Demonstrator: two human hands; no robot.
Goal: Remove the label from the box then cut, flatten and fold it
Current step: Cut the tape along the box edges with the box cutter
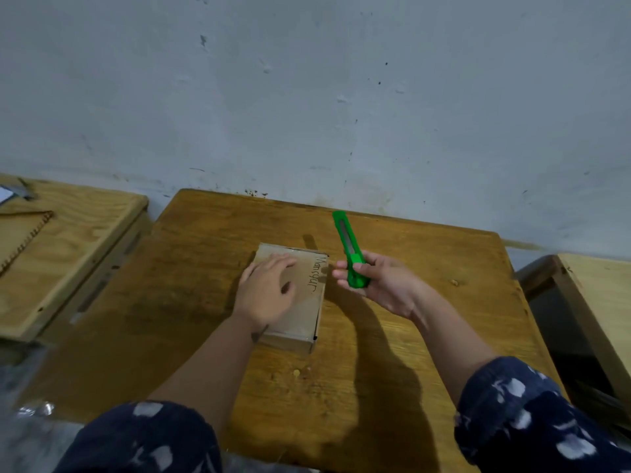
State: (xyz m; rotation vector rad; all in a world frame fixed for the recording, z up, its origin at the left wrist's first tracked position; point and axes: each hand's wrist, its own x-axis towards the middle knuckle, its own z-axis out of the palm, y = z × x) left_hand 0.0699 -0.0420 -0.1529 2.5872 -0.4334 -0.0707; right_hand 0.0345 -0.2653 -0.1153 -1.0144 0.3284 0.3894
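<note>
A small brown cardboard box (300,312) lies flat in the middle of the wooden desk (205,254), with handwriting along its right edge. My left hand (264,291) rests flat on the box's top, fingers spread. Just right of the box, my right hand (379,283) holds a green utility knife (350,250) by its lower end, above the desk. The knife's tip points away from me toward the wall. I cannot make out a separate label on the box.
A second wooden desk (68,240) stands at the left with a spiral notebook (20,240) on it. Another desk (601,302) stands at the right across a dark gap. A pale wall rises right behind the desk's far edge.
</note>
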